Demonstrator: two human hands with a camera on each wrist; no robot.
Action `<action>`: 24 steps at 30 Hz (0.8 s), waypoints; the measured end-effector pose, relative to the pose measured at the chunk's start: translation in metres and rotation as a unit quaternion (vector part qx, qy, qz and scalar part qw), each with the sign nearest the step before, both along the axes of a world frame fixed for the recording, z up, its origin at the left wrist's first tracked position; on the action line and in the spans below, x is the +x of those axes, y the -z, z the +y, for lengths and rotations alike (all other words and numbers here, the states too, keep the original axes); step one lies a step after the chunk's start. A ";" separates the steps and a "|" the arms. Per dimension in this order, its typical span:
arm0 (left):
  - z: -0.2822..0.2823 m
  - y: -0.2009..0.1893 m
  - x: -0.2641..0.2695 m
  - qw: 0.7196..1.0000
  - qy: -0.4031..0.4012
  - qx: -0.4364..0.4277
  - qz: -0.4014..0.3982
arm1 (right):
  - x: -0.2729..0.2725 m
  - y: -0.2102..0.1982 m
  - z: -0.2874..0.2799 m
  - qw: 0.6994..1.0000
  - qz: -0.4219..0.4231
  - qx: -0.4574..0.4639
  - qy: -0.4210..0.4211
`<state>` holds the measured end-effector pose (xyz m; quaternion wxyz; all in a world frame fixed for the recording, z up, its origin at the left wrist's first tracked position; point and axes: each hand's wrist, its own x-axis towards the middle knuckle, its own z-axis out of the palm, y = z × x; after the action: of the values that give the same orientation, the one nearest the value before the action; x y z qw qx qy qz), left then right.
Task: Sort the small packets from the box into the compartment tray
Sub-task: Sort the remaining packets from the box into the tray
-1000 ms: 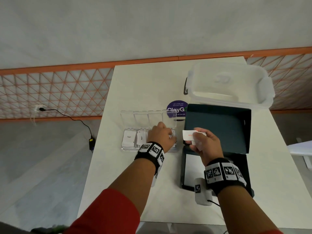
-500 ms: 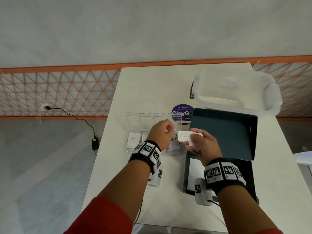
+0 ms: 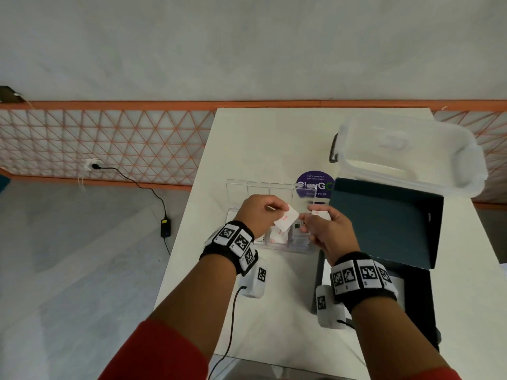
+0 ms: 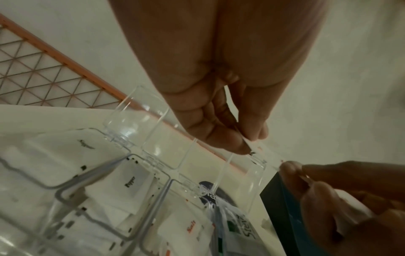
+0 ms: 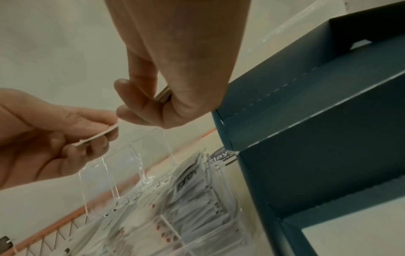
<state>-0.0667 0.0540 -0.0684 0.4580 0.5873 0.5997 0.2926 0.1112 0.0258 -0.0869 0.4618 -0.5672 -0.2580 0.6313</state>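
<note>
Though its print is blurred, the left hand (image 3: 258, 215) pinches a packet (image 3: 286, 220).

Clear tub (image 3: 408, 152), purple sticker (image 3: 312, 179), wall charger (image 3: 165, 227).

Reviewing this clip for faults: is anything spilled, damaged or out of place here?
Nothing stands out. Packets lie inside the tray, whose lid stands open; the left hand pinches a packet above it, the right hand holds more; the box is open.

packets (image 4: 131, 181) read "pepper", "salt"; purple sticker (image 3: 315, 182) "clayg".
</note>
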 end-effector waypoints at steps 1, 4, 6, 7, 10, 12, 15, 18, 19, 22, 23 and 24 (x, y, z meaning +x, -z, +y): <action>-0.001 0.001 -0.001 1.000 -0.004 -0.004 -0.004 | 0.000 0.000 -0.001 1.000 0.001 -0.003 -0.001; -0.003 0.001 -0.004 0.999 0.033 -0.018 -0.008 | -0.002 0.000 -0.002 1.000 -0.004 -0.007 -0.025; -0.005 -0.001 -0.003 0.996 0.087 -0.018 -0.002 | -0.006 0.000 -0.002 0.998 -0.031 -0.006 -0.056; -0.004 -0.001 -0.003 0.996 0.090 -0.012 -0.003 | -0.008 0.000 -0.002 0.997 -0.045 -0.005 -0.062; -0.002 0.001 -0.001 1.000 0.013 -0.009 -0.022 | -0.014 0.002 -0.003 0.999 -0.044 -0.009 -0.018; -0.002 0.003 0.000 0.999 -0.005 -0.045 -0.025 | -0.019 0.002 -0.004 0.999 -0.026 -0.016 0.020; 0.000 0.010 -0.003 0.998 -0.041 -0.056 0.007 | -0.021 0.002 -0.006 0.999 -0.031 -0.022 0.028; 0.002 0.016 -0.005 0.993 -0.017 -0.048 0.108 | -0.009 0.003 -0.005 0.997 -0.052 -0.032 0.040; 0.003 0.020 -0.004 0.990 0.000 -0.047 0.133 | -0.004 0.003 -0.005 0.997 -0.049 -0.036 0.051; 0.002 0.028 0.003 0.983 0.034 -0.039 0.177 | 0.009 0.005 -0.007 0.995 -0.029 -0.044 0.081; 0.002 0.031 0.006 0.976 0.059 -0.024 0.207 | 0.012 0.006 -0.007 0.995 -0.024 -0.046 0.084; 0.002 0.034 0.009 0.966 0.091 -0.005 0.243 | 0.014 0.006 -0.008 0.995 -0.020 -0.047 0.084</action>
<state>-0.0579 0.0565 -0.1023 0.3266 0.6904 0.6384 0.0952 0.1257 0.0178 -0.0931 0.4808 -0.6205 -0.1890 0.5900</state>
